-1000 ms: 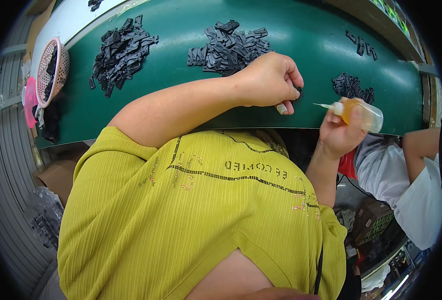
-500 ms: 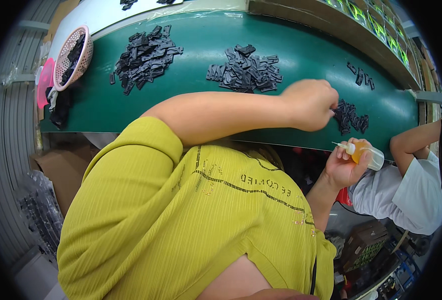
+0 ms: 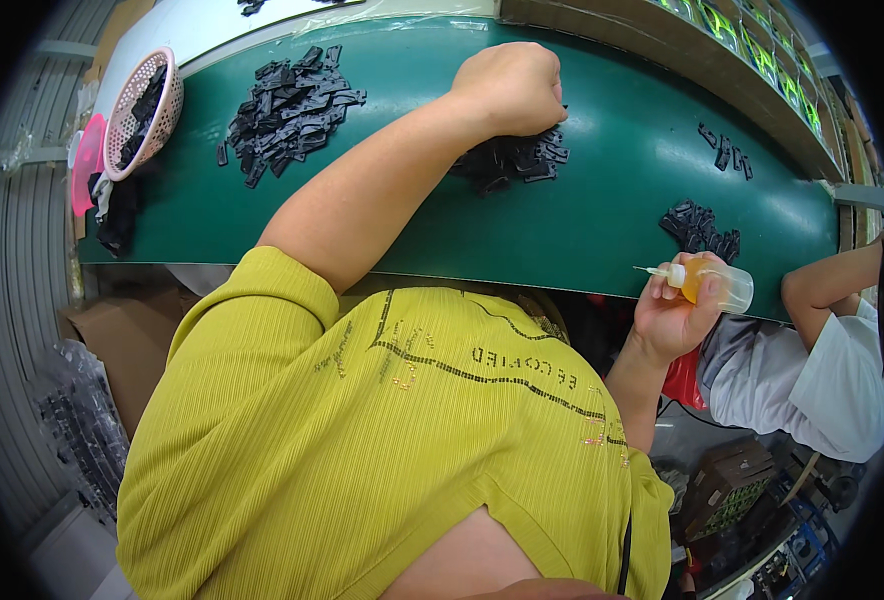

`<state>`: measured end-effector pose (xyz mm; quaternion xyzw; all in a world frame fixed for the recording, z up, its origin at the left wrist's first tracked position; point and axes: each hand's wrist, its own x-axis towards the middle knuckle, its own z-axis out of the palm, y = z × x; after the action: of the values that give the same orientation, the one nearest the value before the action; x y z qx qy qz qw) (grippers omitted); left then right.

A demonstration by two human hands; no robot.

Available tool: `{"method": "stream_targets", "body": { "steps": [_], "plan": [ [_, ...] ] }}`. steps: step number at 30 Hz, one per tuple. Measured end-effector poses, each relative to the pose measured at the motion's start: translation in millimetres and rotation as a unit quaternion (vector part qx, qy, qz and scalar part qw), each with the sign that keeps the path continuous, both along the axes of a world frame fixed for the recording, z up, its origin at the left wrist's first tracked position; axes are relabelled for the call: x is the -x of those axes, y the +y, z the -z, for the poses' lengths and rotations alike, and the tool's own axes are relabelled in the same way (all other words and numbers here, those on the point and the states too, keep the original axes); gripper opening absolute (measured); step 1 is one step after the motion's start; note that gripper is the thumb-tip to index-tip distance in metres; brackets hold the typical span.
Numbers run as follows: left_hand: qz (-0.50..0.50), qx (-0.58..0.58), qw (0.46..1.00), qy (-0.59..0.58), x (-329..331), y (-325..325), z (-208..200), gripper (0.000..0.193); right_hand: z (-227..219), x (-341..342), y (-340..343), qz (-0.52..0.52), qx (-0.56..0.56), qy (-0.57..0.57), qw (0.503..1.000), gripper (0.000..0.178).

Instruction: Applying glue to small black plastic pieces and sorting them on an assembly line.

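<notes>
My left hand [image 3: 512,88] is closed, knuckles up, over the far side of the middle pile of small black plastic pieces [image 3: 517,162]. Its fingertips are hidden, so whatever they pinch does not show. Near the table's front edge my right hand [image 3: 670,315] grips a clear squeeze bottle [image 3: 732,290] of amber liquid. The bottle lies tilted almost flat, its thin needle tip pointing left. Just beyond it on the table is a smaller heap of black pieces [image 3: 697,228].
Another pile of black pieces [image 3: 287,115] lies left on the green table [image 3: 392,75]. A pink basket [image 3: 170,110] holds dark items at the left end. A few loose pieces [image 3: 727,155] lie far right, below a ledge [image 3: 682,70]. Another person's arm [image 3: 827,285] is close on the right.
My left hand has gone from the small right heap leftward and away to the middle pile. My right hand, with the bottle, has shifted slightly left and farther from me.
</notes>
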<state>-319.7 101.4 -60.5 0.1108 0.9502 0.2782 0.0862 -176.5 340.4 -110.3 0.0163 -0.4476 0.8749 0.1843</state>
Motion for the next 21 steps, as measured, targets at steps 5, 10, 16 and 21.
{"method": "stream_targets", "body": {
  "steps": [5, 10, 16, 21],
  "plan": [
    [0.043, -0.232, 0.966, -0.104, -40.9, 8.9, -14.0, 0.024, -2.5, 3.0, -8.7, 0.016, 0.021, -0.022, 0.999, 0.029],
    [0.090, -0.365, 0.870, -0.319, -66.1, 24.0, 10.7, 0.023, -5.3, 12.3, -24.5, 0.073, -0.056, -0.004, 0.996, 0.027],
    [0.087, -0.353, 0.865, -0.346, -64.6, 27.1, 19.7, 0.022, 1.2, 14.2, -35.3, 0.110, -0.127, 0.003, 0.986, 0.024],
    [0.098, -0.341, 0.869, -0.346, -64.6, 27.6, 15.8, 0.022, 2.4, 16.3, -37.1, 0.103, -0.198, 0.014, 0.975, 0.017]
  ]
}}
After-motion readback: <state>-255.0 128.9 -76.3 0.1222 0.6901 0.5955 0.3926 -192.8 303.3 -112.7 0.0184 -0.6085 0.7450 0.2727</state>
